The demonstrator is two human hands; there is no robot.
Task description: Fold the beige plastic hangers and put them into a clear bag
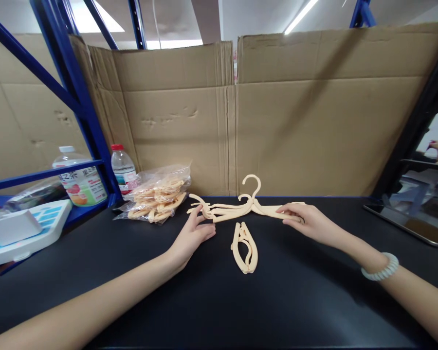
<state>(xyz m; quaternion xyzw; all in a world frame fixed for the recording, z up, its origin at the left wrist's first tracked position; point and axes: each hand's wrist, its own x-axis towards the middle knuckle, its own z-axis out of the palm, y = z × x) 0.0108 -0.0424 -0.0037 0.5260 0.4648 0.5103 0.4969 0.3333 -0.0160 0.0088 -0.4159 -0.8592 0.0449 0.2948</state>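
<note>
A cream plastic folding hanger (pixel 246 206) lies spread out on the black table (pixel 219 301), its hook pointing away from me. My left hand (pixel 191 237) pinches the hanger's left arm end with thumb and fingers. My right hand (pixel 306 221) grips the hanger's right arm end. A second cream hanger (pixel 244 247), folded shut, lies on the table just in front of the open one, between my hands. A clear plastic bag of several folded hangers (pixel 156 197) rests to the left, beyond my left hand.
Tall cardboard sheets (pixel 237 116) wall off the back of the table. Two drink bottles (pixel 122 167) stand at the left by a blue rack post (pixel 78 97). A white and blue box (pixel 25 226) lies at far left. A tablet (pixel 412 223) lies at the right edge.
</note>
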